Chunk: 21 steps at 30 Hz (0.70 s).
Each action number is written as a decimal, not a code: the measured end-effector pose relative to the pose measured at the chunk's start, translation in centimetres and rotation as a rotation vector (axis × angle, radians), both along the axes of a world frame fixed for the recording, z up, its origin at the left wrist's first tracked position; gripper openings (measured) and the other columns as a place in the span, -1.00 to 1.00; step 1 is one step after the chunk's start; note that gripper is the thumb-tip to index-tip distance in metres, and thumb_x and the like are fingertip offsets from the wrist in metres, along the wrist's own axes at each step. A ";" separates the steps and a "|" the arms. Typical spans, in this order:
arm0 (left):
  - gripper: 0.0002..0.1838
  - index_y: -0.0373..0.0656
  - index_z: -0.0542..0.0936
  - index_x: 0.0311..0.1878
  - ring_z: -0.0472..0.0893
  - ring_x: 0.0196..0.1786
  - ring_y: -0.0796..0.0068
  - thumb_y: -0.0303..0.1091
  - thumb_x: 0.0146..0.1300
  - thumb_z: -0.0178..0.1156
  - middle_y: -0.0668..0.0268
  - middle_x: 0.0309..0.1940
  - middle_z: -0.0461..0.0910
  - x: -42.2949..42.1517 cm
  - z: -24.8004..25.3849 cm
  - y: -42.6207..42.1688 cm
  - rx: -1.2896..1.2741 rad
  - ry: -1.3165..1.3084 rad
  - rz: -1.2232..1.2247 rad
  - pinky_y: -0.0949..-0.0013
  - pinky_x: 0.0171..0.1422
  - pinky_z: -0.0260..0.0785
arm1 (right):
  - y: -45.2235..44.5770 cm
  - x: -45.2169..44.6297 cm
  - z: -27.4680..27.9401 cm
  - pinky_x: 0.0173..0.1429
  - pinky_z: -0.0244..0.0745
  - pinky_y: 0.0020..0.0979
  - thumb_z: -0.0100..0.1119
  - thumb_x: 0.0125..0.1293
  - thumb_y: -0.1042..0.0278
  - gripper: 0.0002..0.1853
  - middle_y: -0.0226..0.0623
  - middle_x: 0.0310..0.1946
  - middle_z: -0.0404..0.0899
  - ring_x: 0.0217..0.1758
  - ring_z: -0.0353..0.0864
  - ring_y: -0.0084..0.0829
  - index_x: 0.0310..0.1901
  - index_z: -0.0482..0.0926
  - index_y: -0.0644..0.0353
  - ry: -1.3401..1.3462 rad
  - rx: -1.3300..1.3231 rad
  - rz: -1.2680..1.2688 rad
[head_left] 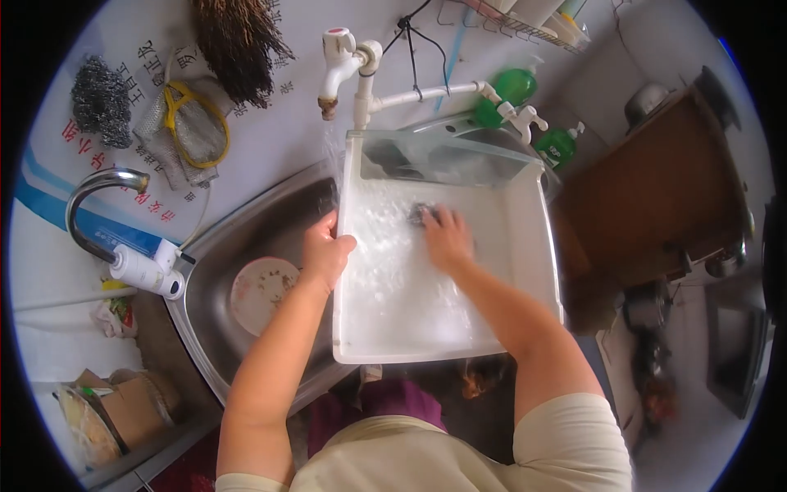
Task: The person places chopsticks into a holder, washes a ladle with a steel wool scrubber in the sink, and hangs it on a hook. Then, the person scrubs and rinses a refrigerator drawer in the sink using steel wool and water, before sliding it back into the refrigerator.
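A white plastic drawer (508, 271) with a clear front panel, like one from a refrigerator, is held over the sink (225, 234). My left hand (324, 250) is closed on its left rim, thumb on the edge. Inside it, my right hand (448, 238) presses a dark scrubber (420, 214), apparently steel wool, against the wet bottom. Part of the scrubber is hidden under my fingers. From the white tap (334, 70), water falls by the drawer's upper left corner, and water glistens over the drawer's left half.
A white dish (264, 293) with bits on it lies in the sink. A curved chrome faucet (102, 217) stands at the left. Green soap bottles (515, 92) are behind the drawer; a brown wooden board (656, 184) is at the right. Steel wool (102, 102) hangs on the wall.
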<state>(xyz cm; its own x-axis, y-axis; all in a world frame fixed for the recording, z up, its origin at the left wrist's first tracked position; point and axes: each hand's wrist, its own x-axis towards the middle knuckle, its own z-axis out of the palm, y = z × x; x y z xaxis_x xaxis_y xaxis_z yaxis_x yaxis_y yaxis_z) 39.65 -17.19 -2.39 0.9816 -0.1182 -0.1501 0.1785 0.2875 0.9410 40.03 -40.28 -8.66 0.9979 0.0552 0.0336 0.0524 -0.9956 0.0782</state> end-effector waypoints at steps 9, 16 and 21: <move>-0.50 -0.25 0.48 0.03 0.51 -0.28 0.52 -0.62 -0.10 -0.01 0.28 -0.26 0.56 1.0 -1.9 0.5 0.080 0.012 -0.044 0.48 -0.21 0.35 | 5.3 1.1 3.7 0.02 0.40 -0.19 0.13 0.10 0.29 -0.62 -0.05 -0.02 0.44 0.00 0.46 -0.06 0.01 0.52 0.09 0.281 0.522 0.348; -0.50 -0.30 0.44 0.07 0.56 -0.09 0.46 -0.57 -0.07 0.06 0.13 -0.16 0.59 0.7 -2.0 0.6 0.301 -0.250 0.026 0.45 -0.03 0.36 | 10.0 5.4 15.5 -0.16 0.48 -0.26 0.12 0.18 0.38 -0.76 -0.07 -0.26 0.58 -0.22 0.58 -0.11 -0.10 0.54 0.19 -0.432 0.990 0.193; -0.49 -0.26 0.45 0.04 0.54 -0.14 0.12 -0.38 -0.06 0.20 0.01 -0.14 0.52 0.1 -1.5 0.7 0.710 -0.468 0.254 0.22 -0.01 0.38 | 12.7 8.6 23.1 0.14 0.34 -0.24 0.10 0.23 0.32 -0.58 -0.06 0.13 0.35 0.13 0.38 -0.09 0.13 0.35 0.17 -0.774 0.841 0.600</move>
